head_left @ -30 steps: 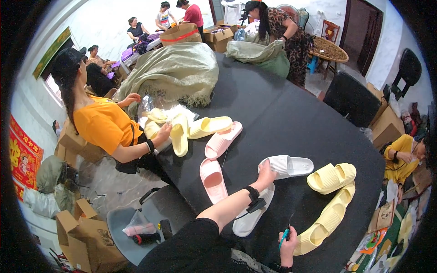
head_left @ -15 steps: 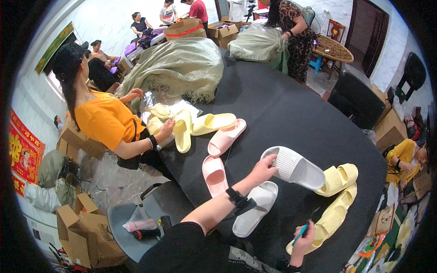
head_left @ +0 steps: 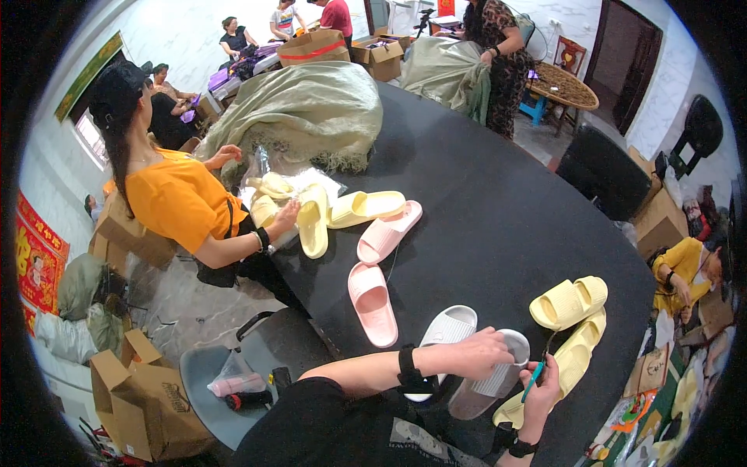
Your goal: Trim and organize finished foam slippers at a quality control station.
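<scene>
My left hand (head_left: 484,355) is closed at the strap of a white slide slipper (head_left: 473,401), partly covering it; the fingertips' exact hold is hidden. In my right hand (head_left: 542,387), close beside that slipper, is a small teal-handled tool (head_left: 532,381) with a thin dark tip pointing up. I cannot make out the tool's kind. Behind my left wrist lies the other white slipper (head_left: 451,323), ribbed across its strap. Right of my hands sit yellow slippers (head_left: 566,303) in a row toward the table's edge.
Two pink slippers (head_left: 373,303) lie left of centre on the black table (head_left: 482,202). Beyond them are more yellow slippers (head_left: 313,222) beside a person in an orange shirt (head_left: 183,202). A green cloth heap (head_left: 311,109) covers the far end. A grey chair (head_left: 226,381) stands at lower left.
My left hand has brought the white slipper nearer and turned it, so it lies close to the other white one. My right hand with the teal tool has risen toward it.
</scene>
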A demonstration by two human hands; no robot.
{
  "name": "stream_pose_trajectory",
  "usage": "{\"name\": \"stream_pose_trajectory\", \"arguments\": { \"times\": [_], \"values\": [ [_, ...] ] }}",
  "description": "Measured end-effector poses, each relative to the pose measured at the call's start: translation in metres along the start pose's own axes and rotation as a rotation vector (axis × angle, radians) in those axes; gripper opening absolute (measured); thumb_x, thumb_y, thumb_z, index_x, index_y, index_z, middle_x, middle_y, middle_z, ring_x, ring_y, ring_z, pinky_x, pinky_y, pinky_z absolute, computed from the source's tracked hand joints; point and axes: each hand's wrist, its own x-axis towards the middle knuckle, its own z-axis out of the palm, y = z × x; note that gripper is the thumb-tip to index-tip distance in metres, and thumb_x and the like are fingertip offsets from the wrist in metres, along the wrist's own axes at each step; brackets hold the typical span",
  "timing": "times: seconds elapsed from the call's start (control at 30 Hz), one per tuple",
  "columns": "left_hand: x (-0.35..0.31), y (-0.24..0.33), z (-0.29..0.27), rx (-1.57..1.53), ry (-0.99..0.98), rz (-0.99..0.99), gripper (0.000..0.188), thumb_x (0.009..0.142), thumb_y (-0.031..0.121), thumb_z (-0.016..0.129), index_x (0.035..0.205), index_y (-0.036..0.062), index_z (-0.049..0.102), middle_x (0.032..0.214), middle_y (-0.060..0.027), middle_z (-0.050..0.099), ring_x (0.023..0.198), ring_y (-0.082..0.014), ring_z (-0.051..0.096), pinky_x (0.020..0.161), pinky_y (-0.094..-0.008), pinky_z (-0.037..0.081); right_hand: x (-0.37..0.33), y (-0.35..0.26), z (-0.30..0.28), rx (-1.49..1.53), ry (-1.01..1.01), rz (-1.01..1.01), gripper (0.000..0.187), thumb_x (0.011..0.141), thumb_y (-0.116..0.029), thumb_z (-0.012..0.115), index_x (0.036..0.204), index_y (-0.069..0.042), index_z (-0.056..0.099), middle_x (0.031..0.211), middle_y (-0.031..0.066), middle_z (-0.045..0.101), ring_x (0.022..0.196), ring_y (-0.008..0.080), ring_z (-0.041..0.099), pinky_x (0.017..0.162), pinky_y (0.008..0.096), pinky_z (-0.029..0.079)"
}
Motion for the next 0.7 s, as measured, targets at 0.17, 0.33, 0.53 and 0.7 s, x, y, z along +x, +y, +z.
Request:
{"name": "stream_pose_trajectory", "arguments": {
  "times": [0.17,0.33,0.53,0.7],
  "values": [
    [-0.003,0.007,0.018,-0.032,-0.038,0.114,0.027,0.067,0.004,0.057,0.092,0.0083,0.066,0.08,-0.0042,0.059,0.088,-0.0226,0.052,0.071,-0.0358,0.035,-0.003,0.019,-0.011,-0.11,-0.072,-0.038,0.056,0.071,0.001,0.072,0.12,0.004,0.047,0.092,0.0054,0.054,0.083,0.0122,0.052,0.073,0.0247,0.044],
    [-0.014,-0.004,0.023,-0.183,0.088,0.16,0.033,0.068,0.002,0.059,0.1,0.0061,0.062,0.103,-0.011,0.059,0.101,-0.0282,0.052,0.084,-0.0418,0.041,-0.006,0.038,-0.022,-0.158,-0.099,-0.018,0.049,0.07,0.002,0.068,0.115,0.005,0.05,0.093,0.0064,0.055,0.085,0.0139,0.053,0.076,0.0266,0.045],
    [-0.061,-0.072,0.012,0.298,-0.054,-0.494,0.071,0.067,0.02,0.072,0.129,0.0067,0.04,0.135,-0.0191,0.037,0.125,-0.0365,0.038,0.1,-0.0489,0.034,-0.014,0.028,-0.055,-0.006,0.304,-0.043,0.047,0.076,-0.002,0.057,0.121,0.008,0.046,0.107,0.0138,0.057,0.099,0.0208,0.055,0.09,0.0327,0.042],
    [-0.086,-0.078,0.012,0.2,-0.147,-0.474,0.083,0.064,0.031,0.074,0.132,0.005,0.035,0.128,-0.0205,0.041,0.11,-0.0408,0.048,0.09,-0.0488,0.041,-0.025,0.059,-0.075,0.125,0.442,0.015,0.047,0.083,-0.007,0.058,0.124,0.007,0.042,0.111,0.0117,0.054,0.096,0.0196,0.055,0.083,0.0302,0.045]
  ]
}}
